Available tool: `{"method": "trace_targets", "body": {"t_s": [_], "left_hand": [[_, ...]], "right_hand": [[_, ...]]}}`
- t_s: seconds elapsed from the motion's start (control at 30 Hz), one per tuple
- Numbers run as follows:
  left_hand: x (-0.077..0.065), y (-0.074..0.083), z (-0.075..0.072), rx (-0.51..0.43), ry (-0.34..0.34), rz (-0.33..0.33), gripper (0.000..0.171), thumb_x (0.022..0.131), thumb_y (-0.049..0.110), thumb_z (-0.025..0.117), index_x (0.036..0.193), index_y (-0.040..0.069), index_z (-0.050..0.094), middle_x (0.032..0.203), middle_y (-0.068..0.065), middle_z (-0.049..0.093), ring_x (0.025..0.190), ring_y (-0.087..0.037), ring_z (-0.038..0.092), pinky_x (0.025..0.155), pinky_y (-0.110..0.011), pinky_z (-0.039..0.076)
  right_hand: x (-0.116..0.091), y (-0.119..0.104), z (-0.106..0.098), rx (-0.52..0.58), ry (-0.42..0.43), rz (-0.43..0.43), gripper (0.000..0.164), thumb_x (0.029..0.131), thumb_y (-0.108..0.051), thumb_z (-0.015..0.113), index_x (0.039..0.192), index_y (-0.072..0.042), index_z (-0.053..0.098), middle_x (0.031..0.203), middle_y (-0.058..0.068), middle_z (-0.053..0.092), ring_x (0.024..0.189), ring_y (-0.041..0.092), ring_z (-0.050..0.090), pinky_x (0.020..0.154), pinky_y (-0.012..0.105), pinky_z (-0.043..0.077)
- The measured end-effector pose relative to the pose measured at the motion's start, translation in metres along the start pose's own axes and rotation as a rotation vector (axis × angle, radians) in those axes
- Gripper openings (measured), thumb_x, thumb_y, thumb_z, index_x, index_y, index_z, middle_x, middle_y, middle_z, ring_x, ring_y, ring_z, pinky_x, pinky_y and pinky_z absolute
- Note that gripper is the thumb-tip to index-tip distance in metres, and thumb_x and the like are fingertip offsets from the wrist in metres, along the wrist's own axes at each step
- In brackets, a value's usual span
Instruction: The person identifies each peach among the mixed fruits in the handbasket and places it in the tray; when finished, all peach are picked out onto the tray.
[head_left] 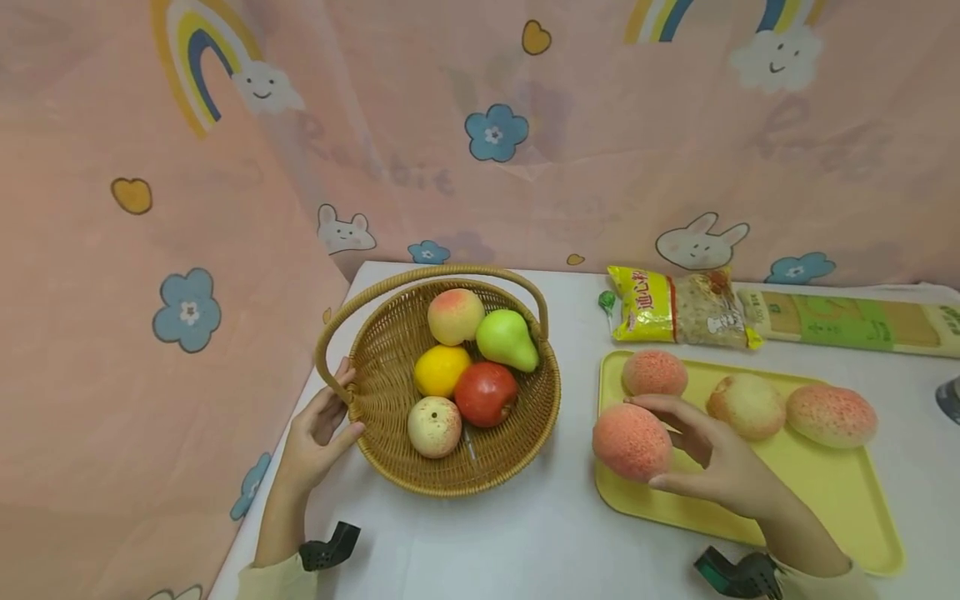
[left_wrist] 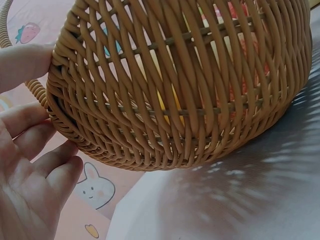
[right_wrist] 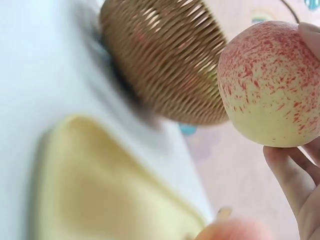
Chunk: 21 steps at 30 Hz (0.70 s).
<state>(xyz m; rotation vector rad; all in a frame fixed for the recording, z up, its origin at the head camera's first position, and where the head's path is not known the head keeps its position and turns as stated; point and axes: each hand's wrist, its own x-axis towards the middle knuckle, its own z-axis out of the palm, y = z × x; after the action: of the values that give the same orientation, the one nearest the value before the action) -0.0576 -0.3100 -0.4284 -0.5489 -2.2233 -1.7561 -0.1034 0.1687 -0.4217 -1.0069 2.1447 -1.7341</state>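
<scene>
My left hand (head_left: 320,431) grips the left rim of a round wicker basket (head_left: 551,408) near the foot of its arched handle. In the left wrist view, the thumb (left_wrist: 25,65) and fingers (left_wrist: 35,130) lie at the rim. Inside the basket are a peach (head_left: 455,315), a green pear (head_left: 507,340), a lemon (head_left: 441,371), a red apple (head_left: 486,395) and a pale round fruit (head_left: 434,427). My right hand (head_left: 723,467) holds a round pink-speckled fruit (head_left: 632,442) above the left part of a yellow tray (head_left: 810,508). Its underside looks pale yellow (right_wrist: 270,125).
On the tray lie a pink round fruit (head_left: 655,373), a pale round fruit (head_left: 747,406) and an oblong pink-speckled fruit (head_left: 832,415). Behind it are a yellow snack bag (head_left: 678,308), a green lollipop (head_left: 607,302) and a long green-banded package (head_left: 855,322). A patterned pink cloth hangs behind.
</scene>
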Motion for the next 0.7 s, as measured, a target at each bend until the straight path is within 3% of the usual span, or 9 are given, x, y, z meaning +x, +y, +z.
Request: {"method": "trace_targets", "body": {"t_s": [0.3,0.43,0.6,0.7], "left_hand": [[-0.001,0.0,0.001,0.005,0.014,0.007,0.063,0.079,-0.022,0.055,0.138,-0.014,0.035,0.154,-0.027,0.018,0.14,-0.012,0.032,0.11,-0.019,0.032],[-0.001,-0.001,-0.001,0.017,0.01,-0.01,0.063,0.079,-0.021,0.056,0.139,-0.014,0.035,0.154,-0.026,0.017,0.141,-0.011,0.031,0.11,-0.018,0.032],[-0.001,-0.001,-0.001,0.014,0.014,-0.021,0.064,0.079,-0.02,0.057,0.139,-0.013,0.035,0.155,-0.025,0.018,0.141,-0.011,0.03,0.11,-0.019,0.032],[0.0,0.0,0.0,0.011,0.015,-0.033,0.064,0.079,-0.019,0.057,0.139,-0.012,0.036,0.155,-0.023,0.018,0.141,-0.011,0.03,0.111,-0.019,0.031]], "right_hand": [[-0.041,0.03,-0.001,0.063,0.053,0.129,0.07,0.077,0.016,0.066,0.139,0.006,0.035,0.136,-0.005,0.049,0.123,-0.003,0.048,0.098,0.007,0.038],[-0.045,0.039,-0.003,0.062,0.065,0.176,0.069,0.079,0.014,0.065,0.14,0.004,0.035,0.135,-0.011,0.049,0.122,-0.005,0.048,0.097,0.004,0.036],[-0.047,0.045,-0.008,0.158,0.023,0.212,0.068,0.083,0.013,0.06,0.143,0.005,0.029,0.138,-0.012,0.046,0.123,-0.005,0.047,0.096,0.008,0.04],[-0.047,0.044,-0.011,0.144,0.001,0.245,0.066,0.085,0.01,0.06,0.143,0.002,0.03,0.139,-0.014,0.046,0.123,-0.007,0.046,0.096,0.007,0.039]]}}
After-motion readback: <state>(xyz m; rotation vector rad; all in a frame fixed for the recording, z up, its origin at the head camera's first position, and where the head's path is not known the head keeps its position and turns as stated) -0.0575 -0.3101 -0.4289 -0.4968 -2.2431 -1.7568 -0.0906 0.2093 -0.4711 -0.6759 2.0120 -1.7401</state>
